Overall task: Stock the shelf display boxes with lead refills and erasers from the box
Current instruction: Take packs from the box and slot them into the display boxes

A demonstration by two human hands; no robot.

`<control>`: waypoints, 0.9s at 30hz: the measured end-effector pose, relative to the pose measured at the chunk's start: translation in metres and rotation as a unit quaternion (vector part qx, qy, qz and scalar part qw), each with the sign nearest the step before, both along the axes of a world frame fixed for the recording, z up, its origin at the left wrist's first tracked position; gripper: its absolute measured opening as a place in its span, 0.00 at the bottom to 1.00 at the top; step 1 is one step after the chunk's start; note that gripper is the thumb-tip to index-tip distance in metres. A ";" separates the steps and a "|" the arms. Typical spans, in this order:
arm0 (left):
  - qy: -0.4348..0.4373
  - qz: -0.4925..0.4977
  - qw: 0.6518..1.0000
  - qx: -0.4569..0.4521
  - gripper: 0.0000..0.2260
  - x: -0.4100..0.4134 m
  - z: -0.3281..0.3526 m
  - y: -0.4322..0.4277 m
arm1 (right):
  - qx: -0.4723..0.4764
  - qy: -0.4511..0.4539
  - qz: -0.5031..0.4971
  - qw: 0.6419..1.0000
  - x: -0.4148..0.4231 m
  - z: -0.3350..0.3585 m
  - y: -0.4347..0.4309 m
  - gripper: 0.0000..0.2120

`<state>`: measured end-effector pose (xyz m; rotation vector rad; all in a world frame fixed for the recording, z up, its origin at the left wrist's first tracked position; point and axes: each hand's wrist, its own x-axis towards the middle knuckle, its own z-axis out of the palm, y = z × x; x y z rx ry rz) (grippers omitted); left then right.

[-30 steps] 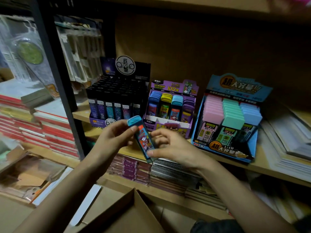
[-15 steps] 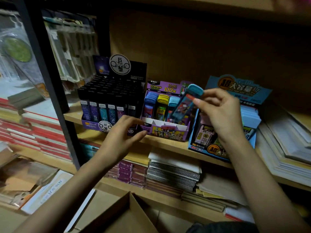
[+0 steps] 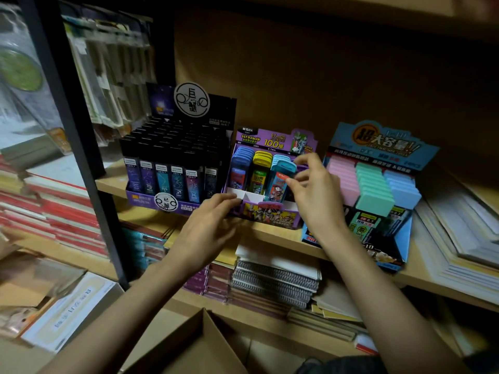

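A purple display box (image 3: pixel 272 215) stands on the wooden shelf (image 3: pixel 272 236), holding rows of blue, yellow and light-blue lead refill cases. My right hand (image 3: pixel 316 193) pinches a light-blue capped refill case (image 3: pixel 279 179) at the front of the third row, partly lowered into its slot. My left hand (image 3: pixel 213 225) rests its fingertips on the purple box's front left edge. A black display box (image 3: pixel 172 168) of dark refill cases stands to the left. A blue display box (image 3: pixel 378 190) of pink, green and blue pieces stands to the right.
An open cardboard box (image 3: pixel 194 344) sits below at the bottom middle. A black upright post (image 3: pixel 81 147) divides the shelving at left, with red-edged stacks behind it. Spiral notebooks (image 3: pixel 275 276) lie on the lower shelf. Paper stacks (image 3: pixel 464 238) fill the right side.
My right hand carried the light-blue refill case from mid-air down into the purple box's third row. My left hand moved right from the black box to the purple box's front edge.
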<state>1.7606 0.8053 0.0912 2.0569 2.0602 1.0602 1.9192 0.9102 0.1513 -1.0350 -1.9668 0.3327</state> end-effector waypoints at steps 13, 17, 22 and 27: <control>0.009 0.018 1.000 -0.007 0.20 0.003 0.001 0.001 | 0.093 -0.133 -0.020 0.986 -0.012 -0.019 -0.003 0.17; 0.026 0.017 0.999 0.032 0.18 0.014 0.007 0.002 | 0.067 -0.073 0.001 0.995 0.001 -0.003 -0.010 0.20; 0.065 -0.028 0.996 0.055 0.17 0.039 0.015 0.018 | 0.159 0.040 -0.075 0.984 0.054 0.028 -0.007 0.09; 0.063 -0.026 0.996 0.048 0.20 0.049 0.020 0.043 | 0.123 -0.100 -0.057 0.986 0.106 0.016 0.009 0.20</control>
